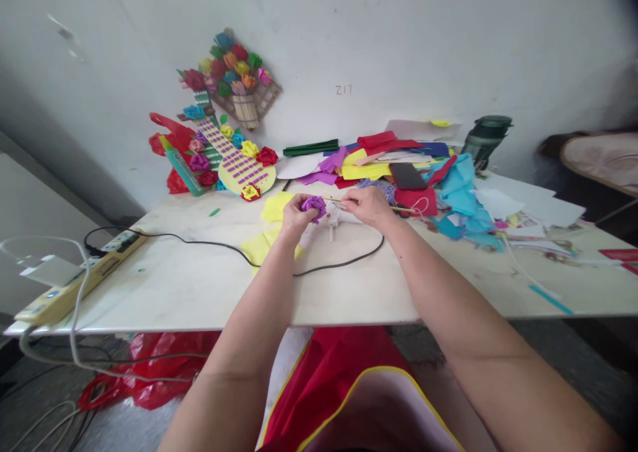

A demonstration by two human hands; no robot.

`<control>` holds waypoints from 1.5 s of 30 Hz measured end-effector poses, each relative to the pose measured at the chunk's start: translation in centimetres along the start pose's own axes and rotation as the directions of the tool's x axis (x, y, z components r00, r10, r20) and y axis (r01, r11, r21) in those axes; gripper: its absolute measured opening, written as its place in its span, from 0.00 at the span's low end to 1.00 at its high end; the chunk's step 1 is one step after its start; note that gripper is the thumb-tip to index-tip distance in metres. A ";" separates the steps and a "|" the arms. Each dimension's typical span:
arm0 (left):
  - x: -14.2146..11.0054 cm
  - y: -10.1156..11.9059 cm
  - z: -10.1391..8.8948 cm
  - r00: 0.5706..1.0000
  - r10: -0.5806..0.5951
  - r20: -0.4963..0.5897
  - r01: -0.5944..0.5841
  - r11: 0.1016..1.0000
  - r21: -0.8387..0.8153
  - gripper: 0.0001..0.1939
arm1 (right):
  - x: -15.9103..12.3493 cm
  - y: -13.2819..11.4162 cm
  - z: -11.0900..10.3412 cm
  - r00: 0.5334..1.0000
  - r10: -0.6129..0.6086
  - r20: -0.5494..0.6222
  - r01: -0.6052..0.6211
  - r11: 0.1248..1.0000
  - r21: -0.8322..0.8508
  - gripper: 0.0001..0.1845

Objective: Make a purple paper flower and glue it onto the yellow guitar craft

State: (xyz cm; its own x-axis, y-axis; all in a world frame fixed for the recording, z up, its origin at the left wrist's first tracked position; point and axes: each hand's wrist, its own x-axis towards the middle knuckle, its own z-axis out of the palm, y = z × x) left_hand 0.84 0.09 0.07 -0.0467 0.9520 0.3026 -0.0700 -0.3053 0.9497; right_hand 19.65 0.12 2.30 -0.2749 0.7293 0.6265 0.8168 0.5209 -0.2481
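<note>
My left hand (295,218) is closed around a purple paper flower (314,205) held just above the table. My right hand (367,204) pinches a thin wooden stick (405,209) that runs from the flower out to the right. Under both hands lie yellow paper sheets (276,207) and a white glue gun (333,220), whose black cable (343,260) loops across the pale tabletop (199,286).
A paper guitar with paper roses (234,163) leans on the wall at the back left. Coloured paper scraps (458,193), a black phone (407,175) and a dark green bottle (486,139) crowd the back right. A power strip (80,272) sits at the left edge.
</note>
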 end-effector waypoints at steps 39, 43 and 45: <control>-0.2 0.0 -0.4 0.970 -0.136 0.202 0.180 0.959 -0.218 0.15 | 0.1 -0.3 0.8 0.995 0.016 0.099 -0.059 0.892 0.449 0.10; -0.1 -0.2 -0.4 0.973 -0.125 0.194 0.166 0.962 -0.216 0.15 | 0.1 -0.3 0.5 0.997 0.016 0.076 -0.039 0.949 0.313 0.09; 0.0 -0.4 -0.4 0.977 -0.116 0.180 0.151 0.969 -0.195 0.15 | 0.0 -0.3 0.2 0.999 0.001 0.055 -0.013 0.978 0.207 0.08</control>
State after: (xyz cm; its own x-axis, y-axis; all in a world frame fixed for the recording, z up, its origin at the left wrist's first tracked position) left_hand 0.49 0.18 -0.39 0.1421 0.9694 0.1999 -0.2697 -0.1564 0.9502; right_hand 19.28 0.06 2.22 -0.3010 0.7532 0.5849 0.6978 0.5920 -0.4033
